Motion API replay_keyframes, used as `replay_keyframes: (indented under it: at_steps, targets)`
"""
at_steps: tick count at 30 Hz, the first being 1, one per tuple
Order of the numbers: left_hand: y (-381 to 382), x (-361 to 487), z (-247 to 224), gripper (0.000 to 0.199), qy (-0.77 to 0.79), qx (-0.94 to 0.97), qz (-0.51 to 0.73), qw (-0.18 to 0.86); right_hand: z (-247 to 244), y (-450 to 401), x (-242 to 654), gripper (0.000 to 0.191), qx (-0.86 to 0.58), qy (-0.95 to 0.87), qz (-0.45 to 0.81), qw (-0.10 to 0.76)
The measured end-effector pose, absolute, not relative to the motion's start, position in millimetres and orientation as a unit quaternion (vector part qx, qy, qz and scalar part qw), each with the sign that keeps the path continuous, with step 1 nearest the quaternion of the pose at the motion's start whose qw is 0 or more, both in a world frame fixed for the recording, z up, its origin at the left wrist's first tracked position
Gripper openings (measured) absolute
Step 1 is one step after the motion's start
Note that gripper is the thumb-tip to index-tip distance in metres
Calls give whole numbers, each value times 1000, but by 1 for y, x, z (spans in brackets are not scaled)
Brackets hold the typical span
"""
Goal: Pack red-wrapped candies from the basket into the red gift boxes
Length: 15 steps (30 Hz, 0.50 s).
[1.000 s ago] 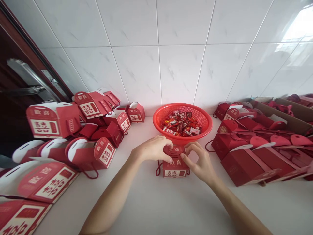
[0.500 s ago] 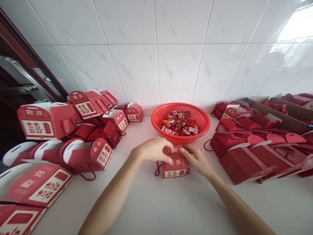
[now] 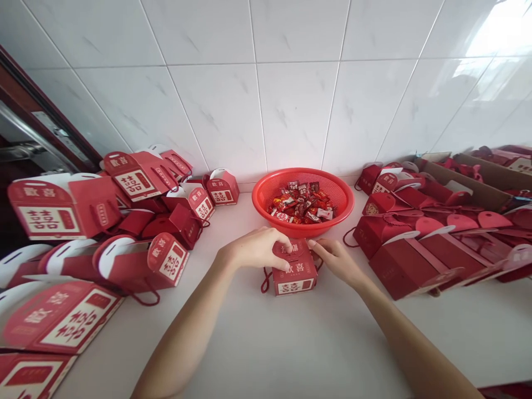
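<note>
A small red candy gift box (image 3: 293, 286) with a white printed panel stands on the counter in front of me, its top flaps folded down. My left hand (image 3: 257, 249) is closed on the top of the box, with the thumb and bent fingers on the flaps. At the box's right rear corner, my right hand (image 3: 337, 260) is also closed, and its fingertips are partly hidden. A dark red cord loop (image 3: 266, 280) sticks out at the left side of the box. Just behind stands a red plastic basket (image 3: 261, 206) holding wrapped candies (image 3: 302, 203).
Many similar boxes (image 3: 141, 260) are piled on the left, several with raised flaps. More dark red boxes (image 3: 415, 266) stand in rows on the right, near a cardboard carton (image 3: 490, 191). A tiled wall (image 3: 299, 111) closes off the back of the white counter (image 3: 249, 343).
My right hand has shifted slightly from the top flap toward the box's right edge. The left hand stays on the flaps. The whole view has moved a little.
</note>
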<state>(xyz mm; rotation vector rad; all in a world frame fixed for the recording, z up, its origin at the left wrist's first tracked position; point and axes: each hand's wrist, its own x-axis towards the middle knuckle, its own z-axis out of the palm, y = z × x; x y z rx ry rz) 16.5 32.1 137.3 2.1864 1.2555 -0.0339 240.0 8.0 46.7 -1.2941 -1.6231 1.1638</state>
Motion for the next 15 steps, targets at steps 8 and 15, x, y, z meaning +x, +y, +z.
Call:
replay_keyframes:
  at_steps: [8,15]
  targets:
    - [31,18,141,38,470,827,-21,308,72,-1,249,37,-346,-531,583,509]
    - [33,17,138,37,453,831,-12,322,66,-12,230,21,-392,-712,426,397]
